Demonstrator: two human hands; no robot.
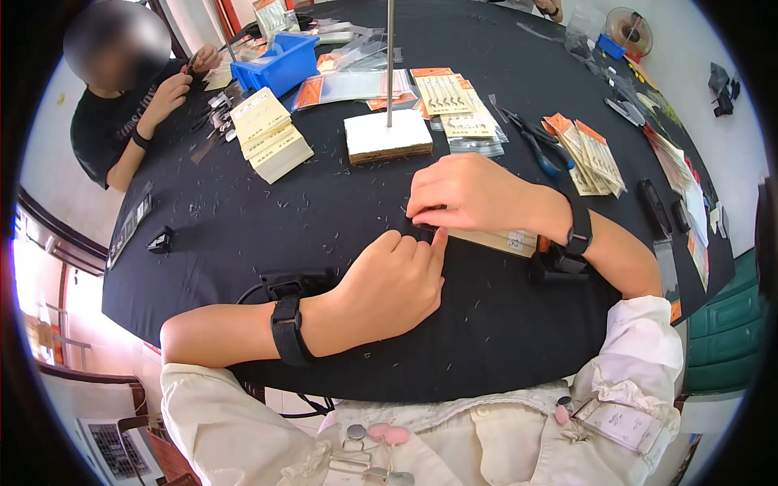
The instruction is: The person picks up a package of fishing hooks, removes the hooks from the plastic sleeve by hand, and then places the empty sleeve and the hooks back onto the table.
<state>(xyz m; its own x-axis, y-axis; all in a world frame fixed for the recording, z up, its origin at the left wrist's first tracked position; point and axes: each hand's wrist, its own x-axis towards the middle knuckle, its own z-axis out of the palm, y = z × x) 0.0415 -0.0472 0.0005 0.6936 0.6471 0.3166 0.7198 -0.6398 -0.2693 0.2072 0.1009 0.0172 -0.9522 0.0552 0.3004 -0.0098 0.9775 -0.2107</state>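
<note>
My left hand (395,279) is closed over the black cloth near the middle of the table, its fingertips close to those of my right hand (454,194). The fingers of my right hand are pinched together. What either hand holds, if anything, is too small and hidden to name. A cream card (494,240) with a small label lies partly under my right hand and wrist. Both wrists wear black straps with dark devices. Beyond my right hand lie cards with small dark hooks (444,95).
A white block (387,136) with an upright metal rod stands ahead. Around it are stacked cream cards (270,138), a blue bin (279,65), pliers (541,146) and orange-topped cards (585,154). A black clip (160,240) lies left. Another person's hands (174,85) work at the upper left.
</note>
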